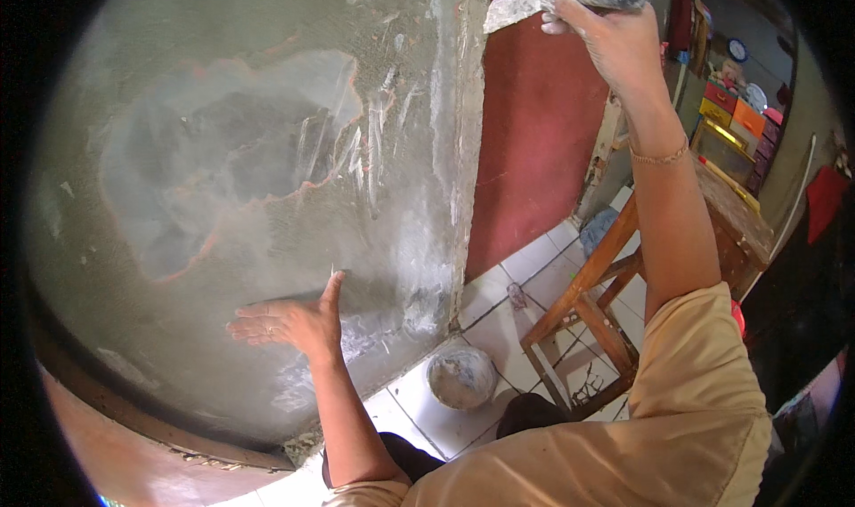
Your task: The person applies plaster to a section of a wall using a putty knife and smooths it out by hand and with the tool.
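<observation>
Two hands at the wall [267,151]: left hand [289,322] flat, open on grey plaster; right hand [614,35] grips scraper [517,8] at wall's top edge; centre patch smoothed, edges look unfinished; bucket [460,378] below wall.

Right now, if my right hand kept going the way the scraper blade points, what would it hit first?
Probably the corner edge of the grey plastered wall; the scraper in your right hand points left toward it, though depth is unclear.
</observation>
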Motion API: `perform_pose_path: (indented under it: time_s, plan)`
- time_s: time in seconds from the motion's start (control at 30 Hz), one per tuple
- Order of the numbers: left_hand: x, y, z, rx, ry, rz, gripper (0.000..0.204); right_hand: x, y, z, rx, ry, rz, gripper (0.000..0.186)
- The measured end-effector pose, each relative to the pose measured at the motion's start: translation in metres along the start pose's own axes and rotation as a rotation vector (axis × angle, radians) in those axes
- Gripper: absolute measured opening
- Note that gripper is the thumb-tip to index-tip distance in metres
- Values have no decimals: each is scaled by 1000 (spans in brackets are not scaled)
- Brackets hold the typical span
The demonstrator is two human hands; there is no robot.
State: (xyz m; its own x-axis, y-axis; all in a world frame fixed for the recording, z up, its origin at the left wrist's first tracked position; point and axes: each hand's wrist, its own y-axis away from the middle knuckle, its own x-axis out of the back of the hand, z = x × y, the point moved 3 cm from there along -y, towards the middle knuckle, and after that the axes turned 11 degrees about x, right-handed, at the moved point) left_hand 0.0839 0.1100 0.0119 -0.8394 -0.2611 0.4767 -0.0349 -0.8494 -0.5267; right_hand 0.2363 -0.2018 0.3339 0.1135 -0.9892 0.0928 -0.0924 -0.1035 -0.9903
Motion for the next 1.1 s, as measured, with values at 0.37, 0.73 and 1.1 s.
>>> perform_pose_path:
  time_s: [0.37, 0.73, 1.1]
  plan:
    - [-1, -1, 0, 18, 12, -26, 155, -43, 28, -14, 659, 569, -180, 23]
    - [-4, -1, -1, -14, 16, 62, 158, -115, 84, 9, 620, 762, -228, 7]
    - [-4, 1, 3, -9, 23, 46, 157, -148, 59, 16, 563, 741, -114, 11]
